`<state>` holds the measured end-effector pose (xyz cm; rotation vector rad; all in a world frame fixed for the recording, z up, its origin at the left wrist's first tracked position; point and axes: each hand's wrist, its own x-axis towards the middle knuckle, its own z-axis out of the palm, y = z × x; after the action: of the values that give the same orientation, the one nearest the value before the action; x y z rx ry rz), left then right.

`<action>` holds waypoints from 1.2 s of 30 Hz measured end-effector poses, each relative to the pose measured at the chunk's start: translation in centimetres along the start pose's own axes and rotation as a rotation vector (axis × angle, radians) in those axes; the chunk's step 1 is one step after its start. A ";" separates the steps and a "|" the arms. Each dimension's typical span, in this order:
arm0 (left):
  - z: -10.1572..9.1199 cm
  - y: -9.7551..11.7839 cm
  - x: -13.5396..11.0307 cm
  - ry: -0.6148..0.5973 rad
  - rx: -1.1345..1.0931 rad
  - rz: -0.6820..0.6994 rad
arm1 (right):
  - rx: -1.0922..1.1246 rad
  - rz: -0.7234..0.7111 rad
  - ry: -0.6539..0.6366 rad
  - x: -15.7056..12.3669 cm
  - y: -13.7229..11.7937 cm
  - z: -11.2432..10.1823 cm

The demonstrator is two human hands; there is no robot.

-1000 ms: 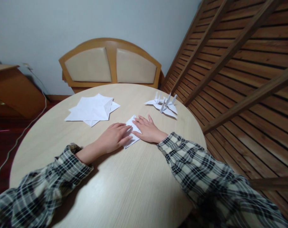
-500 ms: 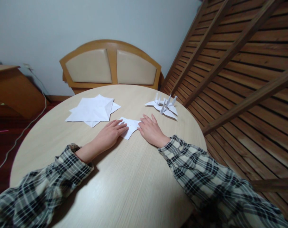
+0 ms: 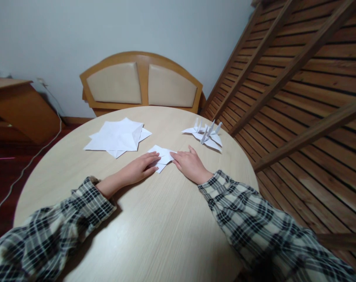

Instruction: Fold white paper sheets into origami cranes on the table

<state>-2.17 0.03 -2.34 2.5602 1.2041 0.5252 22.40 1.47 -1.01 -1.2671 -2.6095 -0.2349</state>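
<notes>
Resting palm down over the left part of the paper, the left hand has its fingers loosely stretched and spread, not curled round anything. The right hand touches the right corner of the paper with its fingertips, fingers bent and drawn together (whether they pinch that corner or merely press on it, I cannot tell). The paper, small, white and folded, lies on the table between the two hands, with one point facing the person and creases or flap edges across its top; part of it is hidden under the left fingers.

Beyond the left hand, well apart from the paper, sheets of white paper lie in an overlapping pile, their corners jutting out at different angles and fold lines showing on the top one. Beyond the right hand, near the table's far right edge, white folded cranes stand close together, slim points upright and wings spread; they overlap too much to count surely.

Both arms wear checked sleeves. Past the table's far edge stands an arched headboard with two pale panels, and a slatted wooden screen slants along the right.
</notes>
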 end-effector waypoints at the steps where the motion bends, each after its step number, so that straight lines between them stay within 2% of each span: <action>1: 0.0 0.0 0.0 0.008 -0.014 -0.008 | -0.005 -0.016 -0.004 0.0 0.1 0.0; 10: -0.4 0.3 -0.1 0.001 -0.070 0.021 | 0.009 -0.108 0.045 0.1 0.6 -0.1; 19: -0.5 0.5 -0.4 0.054 -0.041 0.095 | 0.013 -0.043 0.070 0.4 0.5 -0.4; 22: -0.7 0.7 -0.3 0.108 -0.002 0.110 | 0.042 -0.025 0.089 0.4 0.6 -0.4; 26: -1.1 0.8 -0.3 0.194 0.042 -0.001 | 0.107 -0.032 0.140 0.3 0.5 -0.5; 28: -1.1 0.9 -0.2 0.236 0.003 -0.071 | 0.136 -0.037 0.232 0.2 0.3 -0.6; 32: -0.9 1.0 0.2 0.396 -0.268 -0.234 | 0.118 -0.055 0.456 -0.2 0.1 -1.1; 36: -0.8 1.5 0.7 0.507 -0.582 -0.382 | 0.097 -0.132 0.442 -0.6 0.0 -1.2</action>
<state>-1.11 -0.34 -0.87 1.7074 1.3841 1.2577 22.93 0.76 -0.04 -0.8905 -2.2914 -0.3599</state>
